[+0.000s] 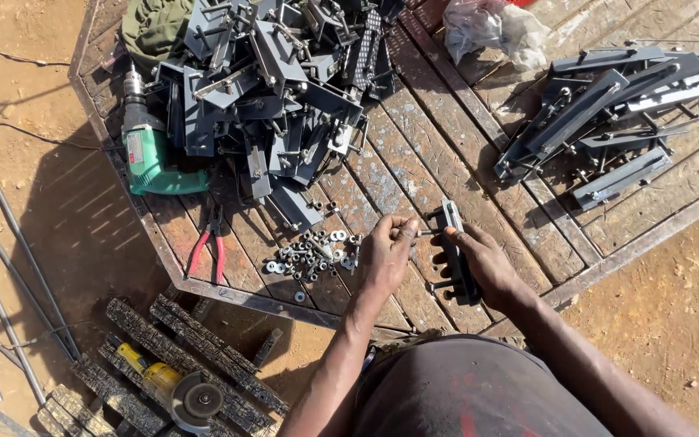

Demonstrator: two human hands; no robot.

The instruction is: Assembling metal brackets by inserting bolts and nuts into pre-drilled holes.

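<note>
I am leaning over a slatted platform (414, 162) of rusty metal and worn planks, sitting on bare sandy ground. At its far left a big heap of grey brackets (273, 89) is lying tangled together, and a smaller stack (600, 113) is lying at the far right, well apart from the heap. A green drill (146, 146) is resting against the left side of the heap (chuck pointing away from me). On the ground near left, a yellow grinder (178, 390) is lying on some dark slabs, with thin rods (10, 275) lying further left.

Between the piles, close to me, I am holding one bracket (455, 255) standing on edge on the planks. My right hand (491, 267) is gripping it from the right side, fingers wrapped against it. My left hand (386, 255) is pinched shut on a bolt (429, 233) sticking out of the bracket's far end.

Just left of my left hand, a scatter of nuts and washers (313, 252) is lying on the planks, and red pliers (208, 247) are lying further left near the platform's edge.
</note>
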